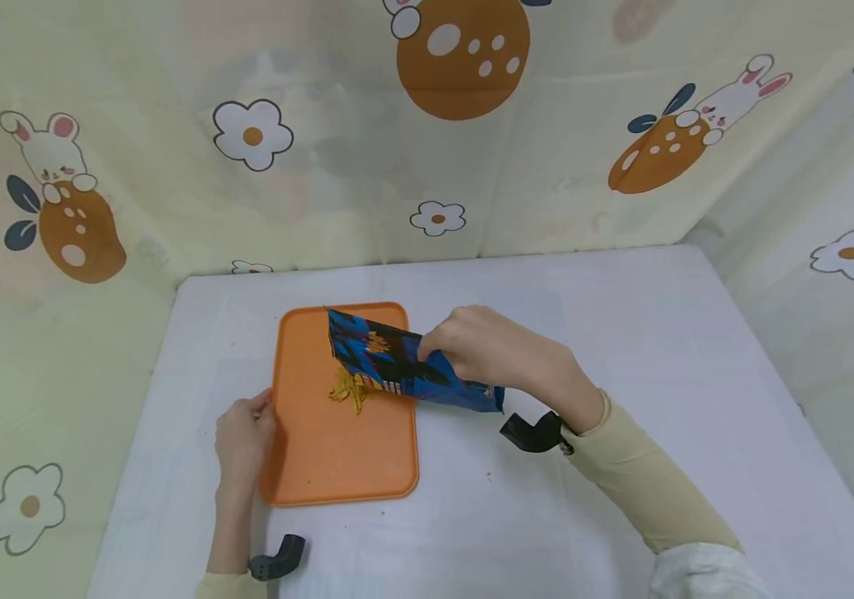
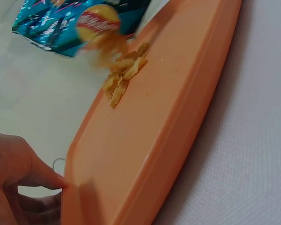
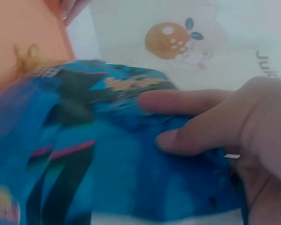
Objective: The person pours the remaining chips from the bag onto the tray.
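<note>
An orange rectangular tray (image 1: 337, 457) sits at the left of the table. At its left edge my left hand (image 1: 244, 437) pinches the rim, thumb on top in the left wrist view. My right hand (image 1: 497, 353) grips a blue and black snack bag (image 1: 385, 353) by its upper side, thumb and fingers pressed into the crinkled film. The bag slants over the tray's right half, its left end over the tray. Beneath that end lies a small pile of yellow fried snack strips (image 2: 124, 77). More strips, blurred (image 2: 105, 49), hang at the bag's end in the left wrist view.
White cloth covers the table (image 1: 546, 507). A patterned curtain (image 1: 337, 191) with rabbits and flowers stands behind it and along both sides. Several tiny crumbs (image 1: 489, 476) dot the cloth right of the tray. Each wrist carries a black camera mount (image 1: 531, 433).
</note>
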{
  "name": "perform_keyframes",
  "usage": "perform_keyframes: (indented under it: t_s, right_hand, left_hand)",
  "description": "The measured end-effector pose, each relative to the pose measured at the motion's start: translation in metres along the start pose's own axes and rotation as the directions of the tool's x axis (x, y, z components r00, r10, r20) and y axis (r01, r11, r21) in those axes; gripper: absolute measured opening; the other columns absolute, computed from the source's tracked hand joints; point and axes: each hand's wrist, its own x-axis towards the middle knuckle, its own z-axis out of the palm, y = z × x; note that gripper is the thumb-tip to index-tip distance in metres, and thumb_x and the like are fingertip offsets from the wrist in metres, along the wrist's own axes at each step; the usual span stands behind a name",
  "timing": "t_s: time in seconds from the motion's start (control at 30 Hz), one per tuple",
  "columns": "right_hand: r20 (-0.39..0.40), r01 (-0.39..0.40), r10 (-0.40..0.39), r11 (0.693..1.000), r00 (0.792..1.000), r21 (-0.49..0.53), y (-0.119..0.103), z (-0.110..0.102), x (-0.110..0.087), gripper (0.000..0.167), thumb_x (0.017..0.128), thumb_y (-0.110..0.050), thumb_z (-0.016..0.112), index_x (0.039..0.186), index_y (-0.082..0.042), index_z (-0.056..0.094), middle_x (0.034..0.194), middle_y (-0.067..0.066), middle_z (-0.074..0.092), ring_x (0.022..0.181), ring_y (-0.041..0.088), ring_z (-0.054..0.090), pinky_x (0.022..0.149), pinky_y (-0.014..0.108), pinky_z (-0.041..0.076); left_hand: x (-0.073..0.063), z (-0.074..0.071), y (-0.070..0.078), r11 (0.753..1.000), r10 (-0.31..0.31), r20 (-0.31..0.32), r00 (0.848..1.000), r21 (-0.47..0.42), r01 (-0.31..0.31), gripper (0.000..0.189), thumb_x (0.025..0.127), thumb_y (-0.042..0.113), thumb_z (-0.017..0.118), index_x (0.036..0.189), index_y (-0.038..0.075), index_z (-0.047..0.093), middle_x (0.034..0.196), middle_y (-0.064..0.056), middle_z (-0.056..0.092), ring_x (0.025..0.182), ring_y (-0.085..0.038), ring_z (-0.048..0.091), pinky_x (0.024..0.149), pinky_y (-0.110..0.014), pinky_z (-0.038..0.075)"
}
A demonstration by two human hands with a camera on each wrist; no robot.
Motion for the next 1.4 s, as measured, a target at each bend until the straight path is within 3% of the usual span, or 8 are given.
perform_keyframes:
  t_s: [0.37, 0.77, 0.93, 1.03, 1.17, 1.4]
  right_hand:
    - [-0.032, 0.018, -0.018, 1.0, 0.999, 0.006, 0.003, 0.001, -0.001, 0.04, 0.093, 0.016, 0.047, 0.106, -0.003, 0.08, 0.097, 0.013, 0.08, 0.048, 0.005, 0.029, 0.053, 0.021, 0.026]
    - [-0.078, 0.004, 0.002, 0.997, 0.997, 0.074, 0.015, 0.0, -0.014, 0.033, 0.097, 0.01, 0.052, 0.109, -0.004, 0.08, 0.102, 0.011, 0.079, 0.054, 0.005, 0.034, 0.057, 0.023, 0.036]
    - [-0.102, -0.025, 0.04, 0.989, 0.994, 0.145, 0.022, 0.002, -0.023, 0.03, 0.099, 0.006, 0.055, 0.112, -0.006, 0.079, 0.096, 0.009, 0.079, 0.053, 0.004, 0.032, 0.053, 0.023, 0.032]
    - [-0.129, -0.034, 0.061, 0.978, 0.99, 0.204, 0.027, 0.006, -0.03, 0.03, 0.099, 0.005, 0.056, 0.113, -0.008, 0.079, 0.081, 0.005, 0.075, 0.05, 0.001, 0.028, 0.05, 0.022, 0.029]
    - [-0.175, -0.04, 0.086, 0.967, 0.981, 0.253, 0.033, 0.013, -0.038, 0.032, 0.099, 0.004, 0.057, 0.116, -0.012, 0.079, 0.06, -0.005, 0.054, 0.048, 0.0, 0.019, 0.049, 0.022, 0.026]
    - [-0.224, -0.055, 0.129, 0.949, 0.966, 0.31, 0.037, 0.023, -0.049, 0.032, 0.099, 0.003, 0.059, 0.12, -0.013, 0.078, 0.057, -0.013, 0.037, 0.047, 0.001, 0.02, 0.047, 0.023, 0.026]
  left_hand:
    - [0.0, 0.001, 0.0, 1.0, -0.001, 0.002, 1.0, -0.004, 0.001, 0.035, 0.097, 0.002, 0.054, 0.129, -0.006, 0.067, 0.11, -0.034, 0.07, 0.054, -0.017, 0.046, 0.045, -0.026, 0.036]
    - [0.0, 0.001, 0.0, 1.0, 0.006, -0.005, 1.0, -0.017, -0.007, 0.035, 0.097, 0.0, 0.053, 0.128, -0.007, 0.067, 0.111, -0.035, 0.07, 0.051, -0.016, 0.045, 0.044, -0.026, 0.036]
    - [0.001, 0.001, 0.0, 1.0, 0.001, -0.009, 1.0, -0.016, -0.001, 0.036, 0.096, 0.0, 0.052, 0.128, -0.006, 0.067, 0.113, -0.035, 0.069, 0.052, -0.017, 0.045, 0.044, -0.026, 0.035]
    - [0.001, 0.001, 0.0, 1.0, -0.003, -0.001, 1.0, -0.021, 0.003, 0.036, 0.097, 0.001, 0.052, 0.129, -0.006, 0.067, 0.114, -0.035, 0.069, 0.051, -0.016, 0.045, 0.043, -0.026, 0.035]
    - [0.001, 0.001, 0.0, 1.0, -0.003, -0.001, 1.0, -0.023, 0.003, 0.036, 0.097, 0.001, 0.052, 0.129, -0.006, 0.067, 0.114, -0.035, 0.069, 0.05, -0.016, 0.044, 0.043, -0.026, 0.035]
    - [0.0, 0.0, 0.001, 1.0, -0.02, -0.001, 1.0, -0.013, 0.02, 0.035, 0.098, 0.002, 0.053, 0.129, -0.005, 0.067, 0.115, -0.034, 0.069, 0.055, -0.018, 0.047, 0.045, -0.026, 0.036]
